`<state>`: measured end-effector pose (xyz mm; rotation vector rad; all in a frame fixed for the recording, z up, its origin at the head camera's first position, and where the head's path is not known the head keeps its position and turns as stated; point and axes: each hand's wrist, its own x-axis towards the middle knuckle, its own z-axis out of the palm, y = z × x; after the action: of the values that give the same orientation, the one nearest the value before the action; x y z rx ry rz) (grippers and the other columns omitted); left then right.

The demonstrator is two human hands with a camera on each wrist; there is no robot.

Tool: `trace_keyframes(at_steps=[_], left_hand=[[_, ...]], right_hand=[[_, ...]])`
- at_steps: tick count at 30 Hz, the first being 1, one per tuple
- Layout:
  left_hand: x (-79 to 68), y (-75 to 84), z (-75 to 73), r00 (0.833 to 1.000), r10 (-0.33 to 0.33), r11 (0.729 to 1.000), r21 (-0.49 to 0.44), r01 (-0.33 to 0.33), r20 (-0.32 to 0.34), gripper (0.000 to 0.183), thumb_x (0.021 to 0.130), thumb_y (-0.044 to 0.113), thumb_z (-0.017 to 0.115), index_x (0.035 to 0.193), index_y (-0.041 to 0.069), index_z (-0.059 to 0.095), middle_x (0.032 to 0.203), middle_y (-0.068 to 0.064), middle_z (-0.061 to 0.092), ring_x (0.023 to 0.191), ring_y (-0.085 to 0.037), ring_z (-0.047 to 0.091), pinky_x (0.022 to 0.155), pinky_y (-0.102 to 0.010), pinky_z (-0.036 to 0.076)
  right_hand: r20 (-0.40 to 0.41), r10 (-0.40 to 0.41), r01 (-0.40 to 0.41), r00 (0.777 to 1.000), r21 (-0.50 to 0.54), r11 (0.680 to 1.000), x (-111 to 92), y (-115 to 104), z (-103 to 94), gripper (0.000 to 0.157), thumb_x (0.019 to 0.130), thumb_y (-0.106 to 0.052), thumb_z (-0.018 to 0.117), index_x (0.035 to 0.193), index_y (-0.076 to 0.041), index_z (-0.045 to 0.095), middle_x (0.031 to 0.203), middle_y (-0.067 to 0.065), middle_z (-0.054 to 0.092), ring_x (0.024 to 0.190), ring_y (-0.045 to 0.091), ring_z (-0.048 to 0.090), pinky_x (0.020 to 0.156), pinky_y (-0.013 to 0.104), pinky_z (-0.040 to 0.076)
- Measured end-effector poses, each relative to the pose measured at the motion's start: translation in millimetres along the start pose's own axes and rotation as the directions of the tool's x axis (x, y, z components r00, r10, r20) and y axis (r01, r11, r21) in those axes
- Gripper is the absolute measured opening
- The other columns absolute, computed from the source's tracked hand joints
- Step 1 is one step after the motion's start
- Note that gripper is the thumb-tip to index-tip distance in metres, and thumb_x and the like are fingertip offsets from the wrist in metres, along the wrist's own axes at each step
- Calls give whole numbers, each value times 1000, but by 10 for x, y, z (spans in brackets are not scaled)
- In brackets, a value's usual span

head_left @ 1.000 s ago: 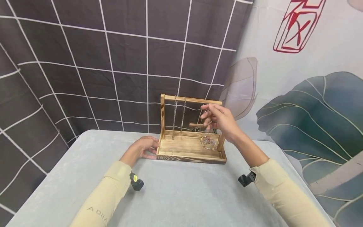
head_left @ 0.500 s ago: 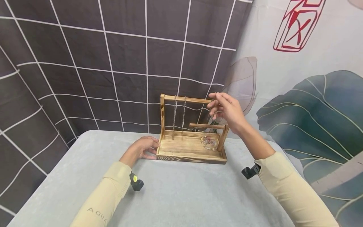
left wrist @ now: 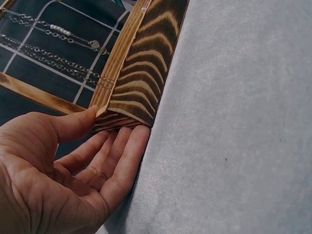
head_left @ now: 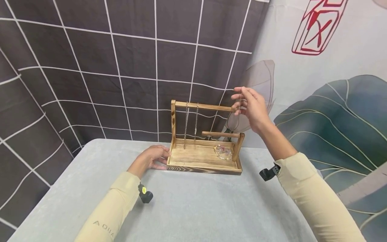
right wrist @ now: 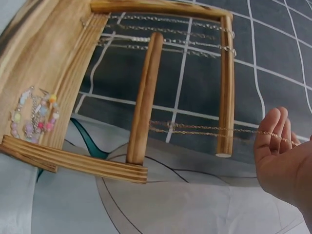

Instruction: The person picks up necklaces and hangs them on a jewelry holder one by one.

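Note:
My left hand [head_left: 153, 157] grips the left end of a wooden jewelry stand [head_left: 193, 169]. In the left wrist view its thumb lies on the rim [left wrist: 105, 108] and the fingers are against the outer end. Raised beside the free right end of the upper bar [head_left: 208, 107], my right hand [head_left: 250, 106] pinches a thin chain necklace [right wrist: 273, 135]. The necklace's two strands run down past that bar end toward the lower bar [right wrist: 146, 97]. Two silver chain necklaces [head_left: 185, 124] hang from the left part of the upper bar.
Colourful beaded jewelry [head_left: 223, 153] lies at the right of the stand's tray. The stand is near the back edge of a grey-covered table [head_left: 193, 205]. A dark grid-patterned curtain [head_left: 133, 57] and a pale printed cloth [head_left: 284, 77] hang behind.
My right hand has risen and moved right, lifting the necklace and uncovering the lower bar and right post. The left hand has stayed on the stand's end.

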<state>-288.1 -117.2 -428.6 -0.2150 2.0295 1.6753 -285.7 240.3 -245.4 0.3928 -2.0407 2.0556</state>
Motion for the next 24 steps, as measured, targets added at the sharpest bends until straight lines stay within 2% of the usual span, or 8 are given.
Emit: trace_keyframes(at_steps=[7, 14, 20, 24], left_hand=[[-1, -5, -6, 1000, -1, 1000, -4, 1, 1, 42, 110, 9, 67, 150, 0, 58, 108, -8, 71, 88, -20, 72, 87, -45, 76], [-8, -15, 15, 1000, 9, 1000, -4, -9, 5, 42, 110, 9, 67, 149, 0, 58, 109, -9, 71, 88, -20, 72, 88, -46, 76], [-1, -25, 19, 1000, 5, 1000, -6, -5, 10, 42, 110, 10, 67, 150, 0, 57, 110, -9, 72, 89, -20, 72, 89, -46, 76], [2, -22, 5, 1000, 6, 1000, -8, -6, 7, 43, 110, 9, 66, 151, 1, 57, 108, -9, 72, 89, -20, 72, 88, -45, 76]], right_hand=[[-48, 5, -5, 999, -6, 1000, 96, 43, -33, 33, 121, -36, 53, 131, -8, 68, 108, -4, 74, 74, 8, 70, 59, 19, 62], [-43, 64, -66, 997, -37, 997, 100, 194, -54, 35, 122, -37, 50, 134, -9, 67, 119, -1, 72, 78, 8, 72, 60, 18, 63], [-17, 81, -81, 997, -14, 997, 69, 299, 18, 37, 122, -34, 52, 138, -4, 65, 114, -1, 78, 76, 9, 76, 60, 20, 64], [13, 71, -70, 997, -37, 997, 49, 357, 106, 43, 123, -33, 49, 146, 0, 60, 107, -7, 82, 78, 9, 78, 64, 22, 68]])
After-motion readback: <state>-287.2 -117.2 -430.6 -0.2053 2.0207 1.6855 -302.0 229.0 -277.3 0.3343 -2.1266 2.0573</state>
